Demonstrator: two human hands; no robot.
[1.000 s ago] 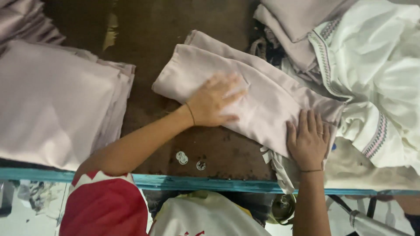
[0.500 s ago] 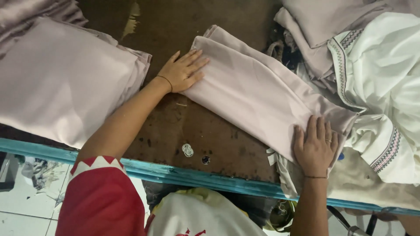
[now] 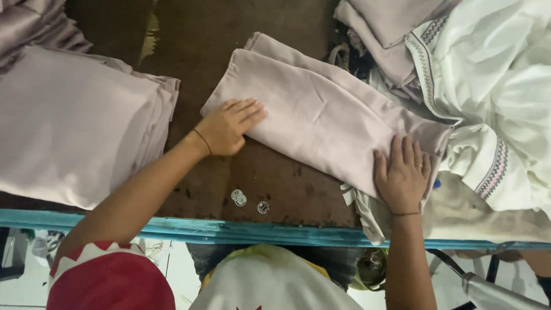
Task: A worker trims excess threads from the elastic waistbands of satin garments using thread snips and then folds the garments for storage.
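While both hands lie flat, a folded pinkish cloth (image 3: 321, 115) is pressed down at the centre of the frame on a dark brown table (image 3: 270, 178).

The left hand (image 3: 229, 126) is laid open on the cloth's lower left corner, and the right hand (image 3: 402, 172) is spread on its lower right end; nothing is gripped by either. A stack of similar folded cloth (image 3: 74, 138) is seen at the left, white trimmed fabric (image 3: 493, 86) at the upper right, and round stickers (image 3: 238, 197) near the turquoise table edge (image 3: 241, 229).
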